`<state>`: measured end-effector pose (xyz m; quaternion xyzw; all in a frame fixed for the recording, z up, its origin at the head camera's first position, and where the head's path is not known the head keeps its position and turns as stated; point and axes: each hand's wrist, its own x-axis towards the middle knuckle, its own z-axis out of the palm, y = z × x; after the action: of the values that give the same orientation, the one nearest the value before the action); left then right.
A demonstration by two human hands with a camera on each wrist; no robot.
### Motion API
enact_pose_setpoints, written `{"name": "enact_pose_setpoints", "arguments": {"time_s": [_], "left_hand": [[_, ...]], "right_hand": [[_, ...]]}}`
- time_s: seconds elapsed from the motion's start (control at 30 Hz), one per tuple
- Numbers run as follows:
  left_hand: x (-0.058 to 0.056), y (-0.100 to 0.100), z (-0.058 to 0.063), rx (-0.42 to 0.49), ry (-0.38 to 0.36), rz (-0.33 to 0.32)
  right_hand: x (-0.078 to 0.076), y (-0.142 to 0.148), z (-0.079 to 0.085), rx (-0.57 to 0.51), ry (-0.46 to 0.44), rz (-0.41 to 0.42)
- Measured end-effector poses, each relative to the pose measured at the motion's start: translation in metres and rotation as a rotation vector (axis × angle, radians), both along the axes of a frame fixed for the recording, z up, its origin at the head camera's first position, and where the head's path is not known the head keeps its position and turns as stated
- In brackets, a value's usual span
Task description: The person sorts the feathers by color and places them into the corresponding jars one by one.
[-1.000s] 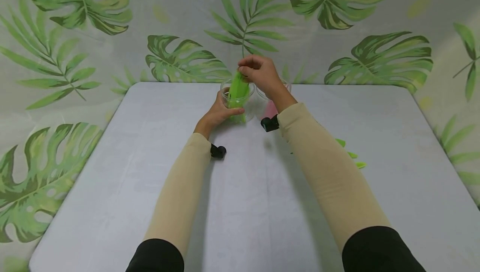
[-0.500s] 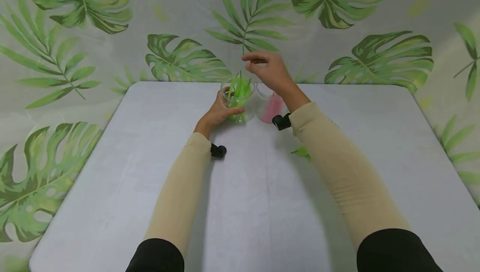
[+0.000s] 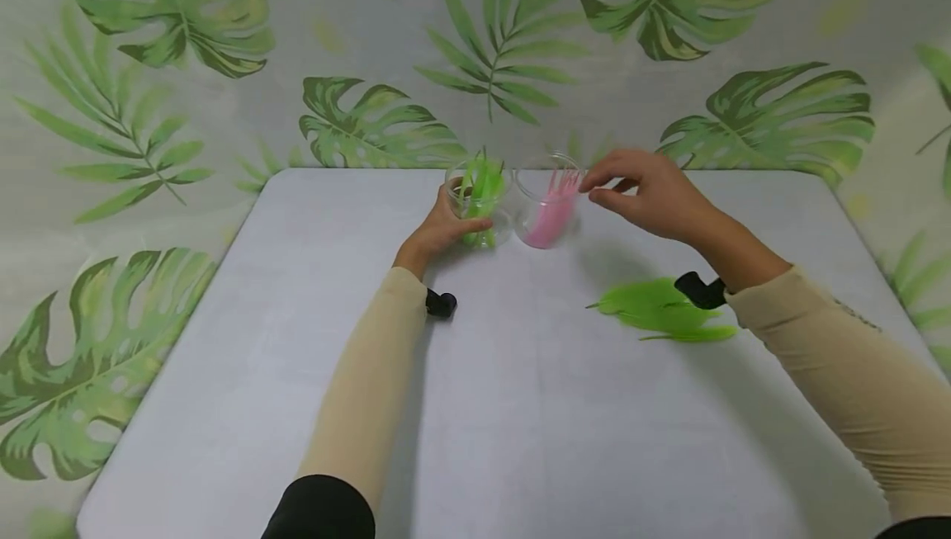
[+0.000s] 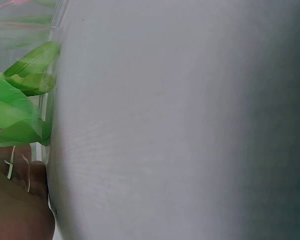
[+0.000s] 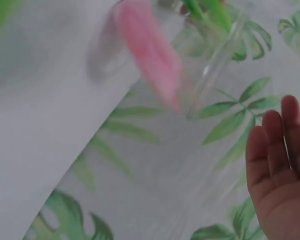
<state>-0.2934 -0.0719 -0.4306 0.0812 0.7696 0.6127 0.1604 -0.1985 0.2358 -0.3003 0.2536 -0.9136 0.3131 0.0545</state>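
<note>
My left hand [image 3: 440, 232] grips a clear round jar [image 3: 503, 231] near the table's back edge, thumb across its front. Green feathers [image 3: 483, 184] stand in this jar, their thin quills poking above the rim; in the left wrist view, the feathers [image 4: 17, 107] show through the clear wall above the hand [image 4: 20, 210]. A second clear jar [image 3: 524, 207] beside it holds pink feathers [image 3: 552, 221] leaning to the right. My right hand [image 3: 657, 192] hovers just right of that jar, fingers loosely bent and holding nothing. In the right wrist view, its fingers [image 5: 282, 155] stand apart from the blurred pink feathers [image 5: 150, 52].
A loose pile of green feathers [image 3: 646, 304] lies on the white table [image 3: 475, 423] below my right wrist, partly behind the wrist camera [image 3: 701, 290]. A leaf-patterned cloth [image 3: 386, 35] hangs behind the table's back edge.
My right hand has let go of a green feather in the left jar and moved right past the pink feathers. The feather pile has come into sight. My left hand keeps its grip.
</note>
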Motion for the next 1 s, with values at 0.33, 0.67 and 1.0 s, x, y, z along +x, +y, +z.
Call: {"name": "enact_pose_setpoints", "arguments": {"time_s": [0.33,0.67,1.0], "left_hand": [[0.000,-0.002,0.001,0.013,-0.014,0.009],[0.001,0.002,0.001,0.011,-0.018,0.002],[0.001,0.002,0.003,0.016,-0.015,0.011]], "right_hand": [[0.032,0.055,-0.034,0.183,0.046,0.064],[0.037,0.049,-0.069,0.241,-0.075,0.107],[0.035,0.020,-0.101,0.466,-0.077,0.172]]}}
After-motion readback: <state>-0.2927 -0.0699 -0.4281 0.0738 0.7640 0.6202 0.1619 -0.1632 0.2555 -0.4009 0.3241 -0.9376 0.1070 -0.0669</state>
